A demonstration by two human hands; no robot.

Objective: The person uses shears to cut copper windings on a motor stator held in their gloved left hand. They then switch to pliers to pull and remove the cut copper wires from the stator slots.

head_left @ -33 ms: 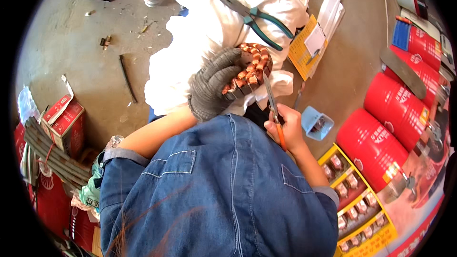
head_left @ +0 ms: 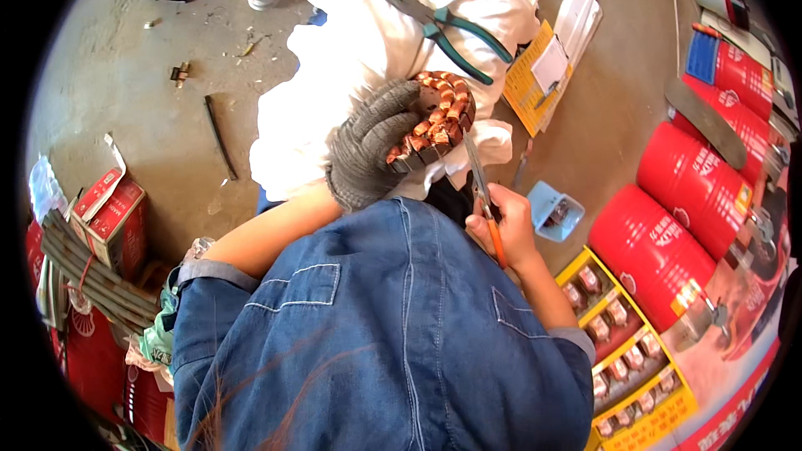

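My left hand (head_left: 368, 142), in a dark grey knitted glove, is closed around a motor stator (head_left: 451, 113), a ring of dark metal with copper windings. My bare right hand (head_left: 511, 221) grips a slim metal tool (head_left: 477, 169) with an orange handle, which looks like long-nosed pliers. Its tip is at the stator's right edge; whether it touches cannot be made out. Beyond the stator, large pliers (head_left: 439, 25) with dark green handles lie on the white cloth (head_left: 322, 67) over my lap.
At the right stand a light blue plastic tub (head_left: 543, 200), red drums (head_left: 652, 255) and a yellow-edged display box (head_left: 595, 347). A yellow sheet with papers (head_left: 525, 88) lies on the floor. To the left are a red carton (head_left: 113, 213), coiled hose (head_left: 100, 271) and a black strip (head_left: 220, 138).
The whole view has shifted very slightly. Both hands keep their grips, and the tool's tip stays beside the stator.
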